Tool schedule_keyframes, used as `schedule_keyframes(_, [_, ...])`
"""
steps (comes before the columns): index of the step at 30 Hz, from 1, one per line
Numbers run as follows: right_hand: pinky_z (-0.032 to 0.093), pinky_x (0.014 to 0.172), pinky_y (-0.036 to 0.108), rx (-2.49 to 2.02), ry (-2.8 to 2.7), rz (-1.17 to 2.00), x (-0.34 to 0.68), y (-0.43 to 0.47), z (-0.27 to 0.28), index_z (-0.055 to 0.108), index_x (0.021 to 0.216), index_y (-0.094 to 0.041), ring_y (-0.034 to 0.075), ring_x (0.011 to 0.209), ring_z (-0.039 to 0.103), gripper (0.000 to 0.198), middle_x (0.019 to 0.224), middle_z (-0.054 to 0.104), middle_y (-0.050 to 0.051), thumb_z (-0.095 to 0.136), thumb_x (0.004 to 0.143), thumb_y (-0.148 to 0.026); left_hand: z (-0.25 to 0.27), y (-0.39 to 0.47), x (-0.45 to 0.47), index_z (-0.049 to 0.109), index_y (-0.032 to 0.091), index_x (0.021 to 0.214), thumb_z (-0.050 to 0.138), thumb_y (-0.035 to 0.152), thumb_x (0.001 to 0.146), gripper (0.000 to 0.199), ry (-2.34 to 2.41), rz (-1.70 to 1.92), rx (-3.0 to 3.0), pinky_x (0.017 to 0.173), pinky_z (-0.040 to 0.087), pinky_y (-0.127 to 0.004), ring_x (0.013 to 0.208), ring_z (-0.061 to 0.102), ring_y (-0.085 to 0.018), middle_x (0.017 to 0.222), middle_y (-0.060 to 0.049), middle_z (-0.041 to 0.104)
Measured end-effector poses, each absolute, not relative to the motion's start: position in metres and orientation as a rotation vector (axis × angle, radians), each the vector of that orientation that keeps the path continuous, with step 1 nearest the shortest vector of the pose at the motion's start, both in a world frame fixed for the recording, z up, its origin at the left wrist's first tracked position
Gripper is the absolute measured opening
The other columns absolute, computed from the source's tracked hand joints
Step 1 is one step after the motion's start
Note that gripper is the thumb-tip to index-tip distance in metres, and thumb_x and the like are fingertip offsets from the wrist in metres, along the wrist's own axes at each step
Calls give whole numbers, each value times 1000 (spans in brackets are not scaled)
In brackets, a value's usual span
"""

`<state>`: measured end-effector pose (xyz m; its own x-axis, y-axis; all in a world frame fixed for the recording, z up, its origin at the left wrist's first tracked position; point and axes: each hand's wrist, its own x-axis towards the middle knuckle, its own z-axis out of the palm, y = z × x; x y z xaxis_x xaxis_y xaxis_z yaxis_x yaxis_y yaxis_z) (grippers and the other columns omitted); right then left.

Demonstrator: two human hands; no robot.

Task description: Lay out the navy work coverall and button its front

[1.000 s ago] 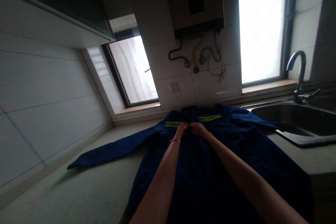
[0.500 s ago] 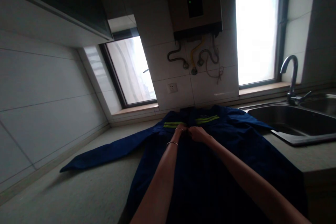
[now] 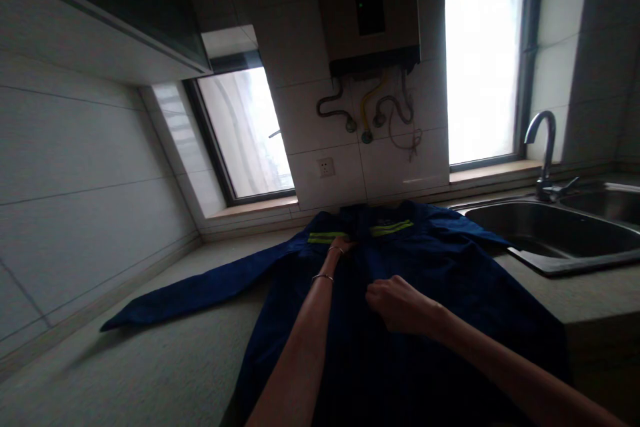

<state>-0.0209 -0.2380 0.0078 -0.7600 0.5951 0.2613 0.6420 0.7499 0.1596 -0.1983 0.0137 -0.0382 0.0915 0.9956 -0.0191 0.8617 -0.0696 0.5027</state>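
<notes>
A dark blue work jacket point(image 3: 445, 273) with yellow-green chest stripes lies front up on the countertop, its collar toward the wall. One sleeve stretches out to the left; the other reaches toward the sink. My left hand point(image 3: 342, 245), with bracelets at the wrist and forearm, is closed on the jacket's front edge beside the left stripe. Lower down and to the right, my right hand point(image 3: 400, 303) is closed over the jacket's middle front. Its fingertips are hidden, so what it pinches does not show.
At the right, a steel double sink point(image 3: 545, 270) with a chrome faucet point(image 3: 550, 147) is set into the countertop point(image 3: 165, 367). A water heater point(image 3: 370, 7) with hoses hangs on the tiled wall between two windows. A cabinet point(image 3: 125, 27) overhangs the left side.
My right hand has moved down the jacket's front toward me, away from my left hand. My left hand stays near the chest stripe. The view has shifted slightly.
</notes>
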Motion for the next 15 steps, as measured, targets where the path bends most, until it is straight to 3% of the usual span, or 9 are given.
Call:
schedule_keyframes(7, [30,53,30,-897,-2727,-389,-6,-304,-21,50,79,-22,16,73,53,16,80,57,3,52,71,-7,-36,0,-198,65,15,70,55,48,81,36,1839,550,2021,54,40,-19,65,61,-14,62,-1,62])
schedule_keyframes(12, [30,54,30,-1046,-2623,-301,3,-302,-21,51,80,-22,14,71,53,18,83,58,3,46,78,-5,-28,-17,-198,63,16,67,30,61,87,60,1809,597,2028,56,42,-21,68,62,-15,66,-5,64])
schedule_keyframes(15, [31,53,29,-1141,-2533,-285,4,-298,-16,53,81,-23,15,72,55,15,83,58,3,45,84,-11,-21,-30,-197,63,16,69,27,57,89,58,1776,579,2050,57,43,-21,66,62,-14,67,-4,64])
